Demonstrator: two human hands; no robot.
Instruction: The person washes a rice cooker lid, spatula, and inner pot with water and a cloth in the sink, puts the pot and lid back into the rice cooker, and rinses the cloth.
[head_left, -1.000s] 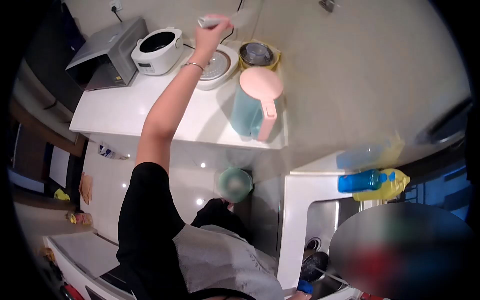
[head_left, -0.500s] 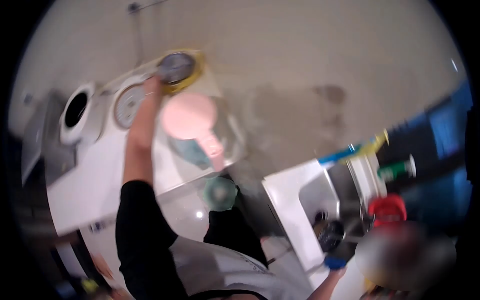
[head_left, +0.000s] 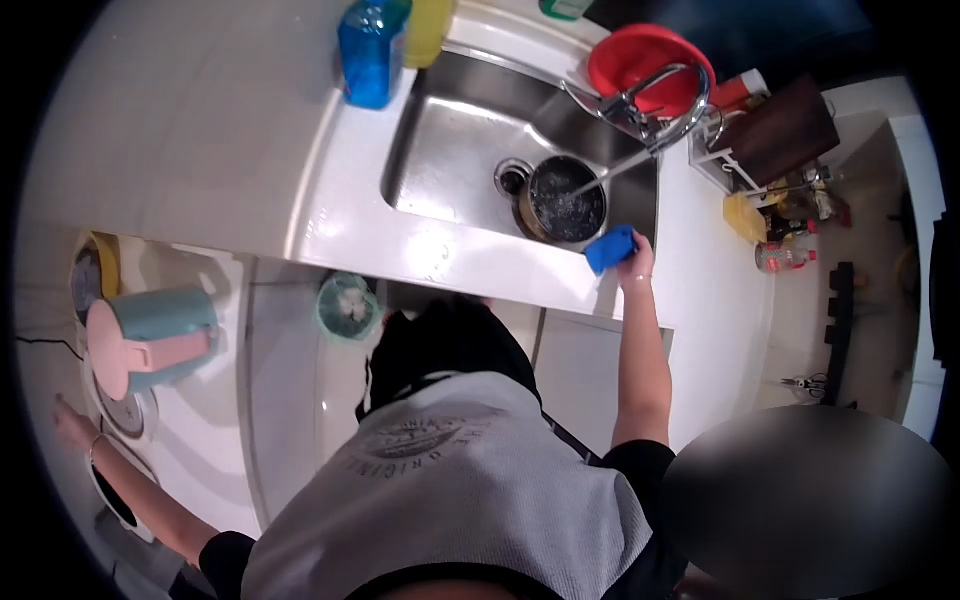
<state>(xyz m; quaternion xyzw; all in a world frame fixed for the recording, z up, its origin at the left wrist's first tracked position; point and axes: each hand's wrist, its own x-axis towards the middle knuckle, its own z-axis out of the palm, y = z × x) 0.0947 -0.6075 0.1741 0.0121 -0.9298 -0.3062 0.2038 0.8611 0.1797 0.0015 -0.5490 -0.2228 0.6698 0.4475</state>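
Observation:
My right hand [head_left: 638,262] grips a blue cloth [head_left: 610,249] at the sink's front edge. Beside the cloth, a dark pot [head_left: 565,200] stands in the steel sink [head_left: 455,155], and water runs into it from the faucet [head_left: 690,120]. At the far left, my left hand [head_left: 75,427] is over the side counter, near the round rice cooker lid [head_left: 125,412] and the jug [head_left: 170,330] with a pink lid. Its fingers are small and blurred, so whether they hold anything is unclear.
Blue [head_left: 370,50] and yellow [head_left: 428,35] bottles stand beside the sink. Behind it lies a red basin [head_left: 650,65]. A dark cutting board [head_left: 785,135] leans in a rack at right. A green bin [head_left: 348,305] is on the floor.
The view has swung toward the sink, bringing it to the upper middle. My left hand, earlier raised near the wall with something white, is now low at the left. The blue cloth remains in my right hand.

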